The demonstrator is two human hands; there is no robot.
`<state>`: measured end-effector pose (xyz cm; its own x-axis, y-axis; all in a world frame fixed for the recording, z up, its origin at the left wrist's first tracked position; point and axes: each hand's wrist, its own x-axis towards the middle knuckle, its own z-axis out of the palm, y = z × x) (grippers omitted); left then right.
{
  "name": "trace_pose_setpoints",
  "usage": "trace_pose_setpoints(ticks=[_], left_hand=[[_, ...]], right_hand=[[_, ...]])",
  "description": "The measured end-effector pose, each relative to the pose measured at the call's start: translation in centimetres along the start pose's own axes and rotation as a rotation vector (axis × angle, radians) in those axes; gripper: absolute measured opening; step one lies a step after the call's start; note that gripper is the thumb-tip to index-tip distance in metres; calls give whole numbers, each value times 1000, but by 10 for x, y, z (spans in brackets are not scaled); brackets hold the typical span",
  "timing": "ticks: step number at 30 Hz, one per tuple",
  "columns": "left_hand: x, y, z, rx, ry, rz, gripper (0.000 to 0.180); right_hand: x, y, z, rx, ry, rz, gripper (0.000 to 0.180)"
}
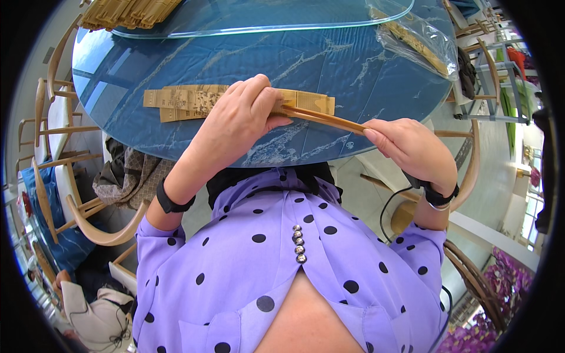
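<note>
A pair of wooden chopsticks (329, 121) slants across the front of the table, its right end pinched in my right hand (412, 148). The other end reaches my left hand (250, 106), whose fingers are closed around a brown paper sleeve at the chopsticks' tips. How far the tips go into the paper is hidden by my fingers. Flat brown paper chopstick sleeves (182, 105) with dark print lie overlapping on the table beneath my left hand. They show on both sides of it.
A pile of brown sleeved chopsticks (129, 13) lies at the far left of the blue marbled table (235, 62). A clear plastic bag (432, 50) with chopsticks in it rests at the far right. A glass edge (259, 29) curves across the back. Wooden chairs (106, 235) surround the table.
</note>
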<state>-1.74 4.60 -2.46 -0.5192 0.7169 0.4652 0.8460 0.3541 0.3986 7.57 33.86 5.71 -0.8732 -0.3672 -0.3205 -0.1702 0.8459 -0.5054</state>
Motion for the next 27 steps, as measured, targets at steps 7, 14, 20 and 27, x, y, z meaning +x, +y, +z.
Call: trace_pose_setpoints(ticks=[7,14,20,27], left_hand=[[2,3,-1,-55,-28,-32,38],[3,6,-10,-180,-135,-99,31],[3,3,-17,-405,-166,-202,20],[6,1,-15,-583,82,-311,7]], right_hand=[[7,-9,3,-78,-31,118,47],[15,-5,12,-10,69,15,49],[18,-6,14,69,181,36,41],[16,-7,24,153,278,54,34]])
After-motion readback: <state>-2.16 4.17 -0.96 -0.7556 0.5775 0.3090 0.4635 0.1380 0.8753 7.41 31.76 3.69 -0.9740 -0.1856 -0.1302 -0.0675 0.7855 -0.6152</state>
